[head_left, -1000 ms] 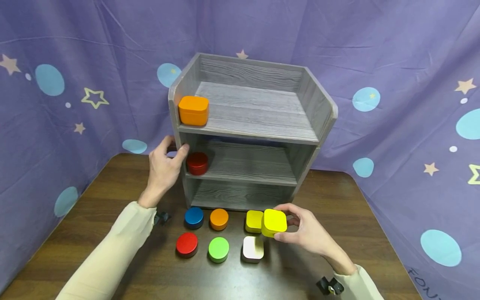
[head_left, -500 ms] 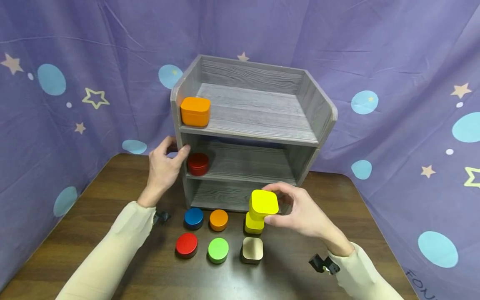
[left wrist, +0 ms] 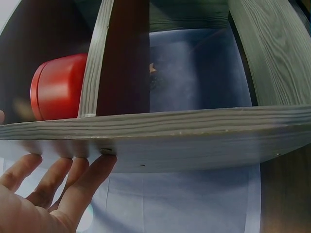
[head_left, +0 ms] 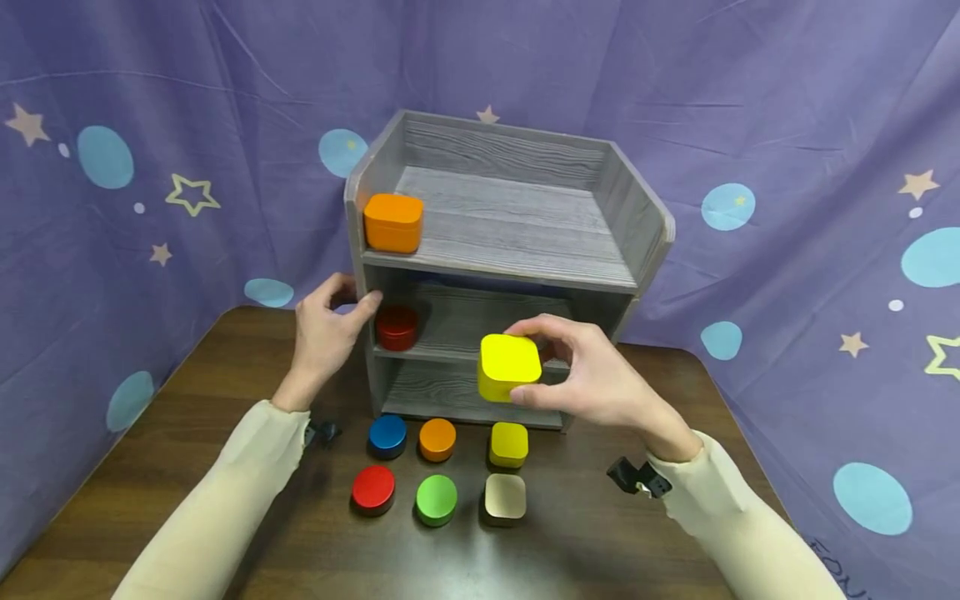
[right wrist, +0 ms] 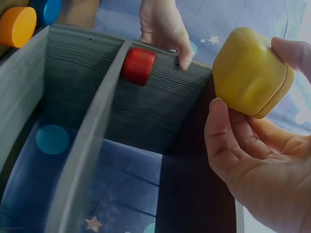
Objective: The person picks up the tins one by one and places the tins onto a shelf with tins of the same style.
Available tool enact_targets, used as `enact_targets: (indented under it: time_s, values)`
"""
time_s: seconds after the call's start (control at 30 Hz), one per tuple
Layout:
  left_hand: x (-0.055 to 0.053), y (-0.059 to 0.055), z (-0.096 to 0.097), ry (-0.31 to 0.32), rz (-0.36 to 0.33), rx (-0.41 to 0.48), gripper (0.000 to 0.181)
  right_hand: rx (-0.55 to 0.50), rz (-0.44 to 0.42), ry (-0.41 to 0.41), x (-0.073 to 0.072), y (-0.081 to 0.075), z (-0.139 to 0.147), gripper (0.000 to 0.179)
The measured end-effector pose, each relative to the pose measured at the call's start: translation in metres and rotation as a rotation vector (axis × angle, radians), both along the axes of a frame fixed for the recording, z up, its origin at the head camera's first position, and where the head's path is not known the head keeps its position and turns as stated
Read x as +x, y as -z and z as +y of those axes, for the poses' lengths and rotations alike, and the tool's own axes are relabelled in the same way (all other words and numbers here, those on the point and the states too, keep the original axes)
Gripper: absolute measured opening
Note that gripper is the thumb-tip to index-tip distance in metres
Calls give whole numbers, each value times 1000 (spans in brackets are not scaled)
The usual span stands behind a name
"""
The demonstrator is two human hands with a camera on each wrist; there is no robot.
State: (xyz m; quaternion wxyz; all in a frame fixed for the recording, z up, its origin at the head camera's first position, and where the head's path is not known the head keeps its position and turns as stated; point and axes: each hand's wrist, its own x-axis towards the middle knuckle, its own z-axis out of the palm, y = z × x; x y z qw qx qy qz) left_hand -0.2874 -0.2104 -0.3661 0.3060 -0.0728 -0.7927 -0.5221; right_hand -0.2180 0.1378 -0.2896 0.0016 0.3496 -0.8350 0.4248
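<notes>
My right hand (head_left: 600,375) pinches a yellow rounded-square tin (head_left: 510,367) between thumb and fingers, held up in front of the shelf's lower levels. The right wrist view shows the lid seam of the yellow tin (right wrist: 250,70). My left hand (head_left: 326,329) grips the left side panel of the grey wooden shelf (head_left: 517,271). Its fingers (left wrist: 87,177) press the panel's outer face while the thumb reaches round to the inside. A red round tin (head_left: 396,327) stands on the middle level, near that thumb. An orange rounded-square tin (head_left: 393,223) sits at the left of the top level.
Several tins stand on the brown table (head_left: 600,533) before the shelf: blue (head_left: 387,437), orange (head_left: 437,439), red (head_left: 372,490) and green (head_left: 437,500) round ones, a yellow square one (head_left: 509,444) and a pale gold square one (head_left: 505,498). A purple curtain (head_left: 787,100) hangs behind.
My right hand has lifted the yellow tin up and to the left, from beside the other yellow tin to in front of the shelf. The left hand has stayed on the side panel.
</notes>
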Motion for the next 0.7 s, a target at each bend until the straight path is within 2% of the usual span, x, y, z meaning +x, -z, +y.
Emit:
enact_targets:
  time_s: [0.27, 0.47, 0.7]
  values:
    - [0, 1, 0, 2, 5, 8, 26, 11, -10, -10, -12, -23, -7, 59]
    - [0, 1, 0, 7, 17, 22, 26, 4, -20, -1, -27, -42, -14, 62]
    - [1, 1, -1, 16, 25, 24, 28, -32, -63, 0, -41, -55, -22, 57]
